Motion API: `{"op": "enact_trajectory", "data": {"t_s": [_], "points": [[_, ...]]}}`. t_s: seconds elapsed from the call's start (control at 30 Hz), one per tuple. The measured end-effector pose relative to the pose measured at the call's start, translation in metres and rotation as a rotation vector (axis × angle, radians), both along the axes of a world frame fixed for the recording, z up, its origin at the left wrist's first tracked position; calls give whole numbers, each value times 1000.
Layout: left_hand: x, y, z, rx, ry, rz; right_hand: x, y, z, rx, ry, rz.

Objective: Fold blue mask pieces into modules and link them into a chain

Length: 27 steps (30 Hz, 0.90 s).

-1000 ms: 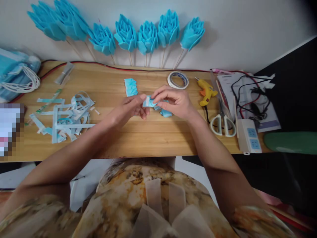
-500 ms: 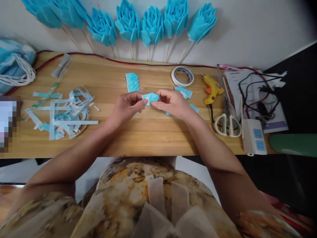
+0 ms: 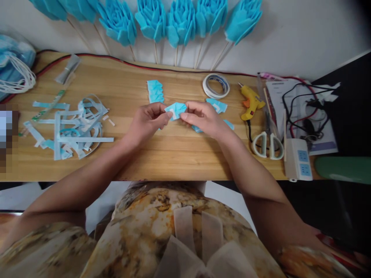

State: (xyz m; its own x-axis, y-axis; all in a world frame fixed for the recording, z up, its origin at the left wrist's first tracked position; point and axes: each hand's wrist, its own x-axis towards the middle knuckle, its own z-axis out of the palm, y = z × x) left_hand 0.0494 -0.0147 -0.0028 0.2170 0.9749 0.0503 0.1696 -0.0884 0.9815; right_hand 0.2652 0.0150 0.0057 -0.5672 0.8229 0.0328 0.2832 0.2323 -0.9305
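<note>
A small folded blue fabric piece (image 3: 176, 111) with a white patch is held up between both hands. My left hand (image 3: 149, 120) pinches its left end between thumb and fingers. At its right end, my right hand (image 3: 203, 117) pinches it the same way. Just beyond my left hand lies a stack of folded blue pieces (image 3: 155, 91). More blue pieces (image 3: 217, 105) lie beside and partly under my right hand, some of them hidden by it.
Blue fabric flowers (image 3: 181, 23) on sticks stand along the wall. Cut strips (image 3: 78, 131) are heaped at left. On the right are a tape roll (image 3: 206, 89), a yellow glue gun (image 3: 251, 102), scissors (image 3: 262, 144), a power strip (image 3: 295, 154) and tangled cables (image 3: 290, 92).
The blue piece is tipped so that more of its face and white patch shows. Both hands keep their pinch on it. The whole view has shifted slightly.
</note>
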Motion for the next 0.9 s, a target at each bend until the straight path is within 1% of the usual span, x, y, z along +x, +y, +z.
{"op": "enact_trajectory", "data": {"t_s": [0.13, 0.3, 0.43, 0.53, 0.63, 0.73, 0.8, 0.9], "points": [[0, -1, 1, 9, 40, 5, -3, -1, -2, 21, -16, -2], [-1, 1, 0, 45, -20, -8, -5, -2, -1, 42, -58, -10], [-2, 2, -1, 83, -50, -22, -5, -3, 1, 10, -15, 40], [-1, 1, -2, 89, -66, -47, -7, -5, 0, -9, 22, 38], [-1, 0, -2, 87, -84, -60, -10, -6, -1, 28, 4, 3], [-1, 0, -4, 53, -115, -54, -10, -6, -2, 71, -4, 8], [-2, 0, -5, 40, -127, -65, -8, -5, -2, 52, 11, 40], [-3, 2, -3, 44, -110, -89, -4, -4, -3, -32, 41, 98]]}}
